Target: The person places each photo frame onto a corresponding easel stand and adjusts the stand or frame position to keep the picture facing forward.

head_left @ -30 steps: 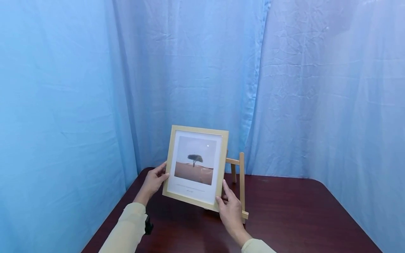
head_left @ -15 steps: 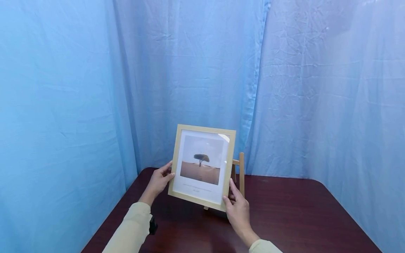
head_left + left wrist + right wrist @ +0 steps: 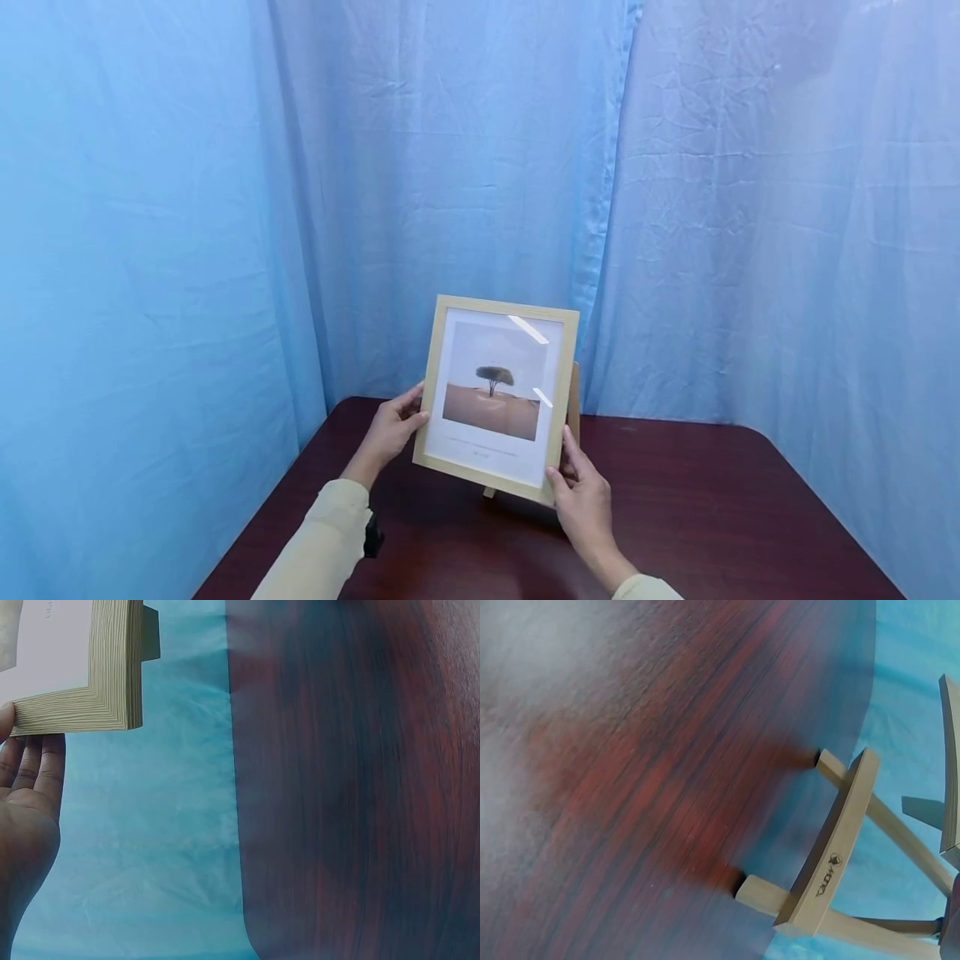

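Wood-framed picture [image 3: 491,400], caption [image 3: 481,449] illegible, pinched by left hand [image 3: 390,429] and right hand [image 3: 585,502], logo-stamped easel [image 3: 831,847] behind

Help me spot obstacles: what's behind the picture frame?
A wooden easel, then blue curtain. In the head view, one post and a foot show; the picture frame covers the easel's middle.

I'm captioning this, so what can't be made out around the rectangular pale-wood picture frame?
Head view: most of the brown wooden easel, hidden by the pale-wood picture frame.
Head view: the grey printed caption, too small to read.
Left wrist view: three fingertips of the left hand, hidden by the frame.
Left wrist view: most of the frame, cut by the top and left edges.
Right wrist view: the easel's top, past the right edge.
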Available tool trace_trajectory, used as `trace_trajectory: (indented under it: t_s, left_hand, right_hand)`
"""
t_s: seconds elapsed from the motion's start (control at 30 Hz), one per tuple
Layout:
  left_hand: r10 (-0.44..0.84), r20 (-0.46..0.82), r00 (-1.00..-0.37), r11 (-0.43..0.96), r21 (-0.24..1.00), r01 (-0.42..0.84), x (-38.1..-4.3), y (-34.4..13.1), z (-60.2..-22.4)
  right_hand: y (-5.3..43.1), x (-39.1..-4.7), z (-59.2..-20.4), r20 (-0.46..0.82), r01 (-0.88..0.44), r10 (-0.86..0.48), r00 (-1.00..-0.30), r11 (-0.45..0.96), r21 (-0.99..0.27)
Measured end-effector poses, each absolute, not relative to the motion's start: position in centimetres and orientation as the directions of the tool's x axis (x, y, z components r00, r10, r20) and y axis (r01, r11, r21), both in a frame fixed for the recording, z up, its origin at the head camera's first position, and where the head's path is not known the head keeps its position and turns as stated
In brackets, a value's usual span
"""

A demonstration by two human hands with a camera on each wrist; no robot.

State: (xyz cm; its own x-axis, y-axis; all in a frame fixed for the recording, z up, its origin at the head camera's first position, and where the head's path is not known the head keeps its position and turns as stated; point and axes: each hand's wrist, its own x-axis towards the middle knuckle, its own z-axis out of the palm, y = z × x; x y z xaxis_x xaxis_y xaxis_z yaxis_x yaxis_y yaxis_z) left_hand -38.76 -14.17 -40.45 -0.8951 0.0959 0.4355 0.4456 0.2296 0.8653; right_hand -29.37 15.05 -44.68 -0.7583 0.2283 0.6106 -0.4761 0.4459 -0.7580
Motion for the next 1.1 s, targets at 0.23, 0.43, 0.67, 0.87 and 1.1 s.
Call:
trace_trajectory:
  t_s: [0.23,0.43,0.67,0.87,1.1]
  left_hand:
    - [0.106,0.455,-0.884,0.212,0.858,0.467,-39.0,-12.9,-40.9]
    - [0.120,0.468,-0.876,0.199,0.853,0.483,-39.1,-11.8,-41.0]
    - [0.118,0.435,-0.893,0.204,0.869,0.451,-39.2,-10.7,-41.0]
    - [0.132,0.442,-0.887,0.201,0.864,0.461,-39.4,-9.7,-40.9]
    - [0.141,0.467,-0.873,0.174,0.856,0.486,-39.7,-8.9,-41.1]
  right_hand:
    - [16.4,-29.4,-44.9,0.612,-0.469,0.248,-0.751,0.451,-0.759]
    - [17.6,-29.3,-44.9,0.602,-0.461,0.241,-0.761,0.453,-0.763]
    - [18.7,-29.3,-45.0,0.613,-0.464,0.239,-0.753,0.468,-0.752]
    - [19.5,-29.4,-44.9,0.600,-0.444,0.259,-0.757,0.470,-0.763]
    - [20.4,-29.6,-45.0,0.592,-0.444,0.269,-0.760,0.451,-0.774]
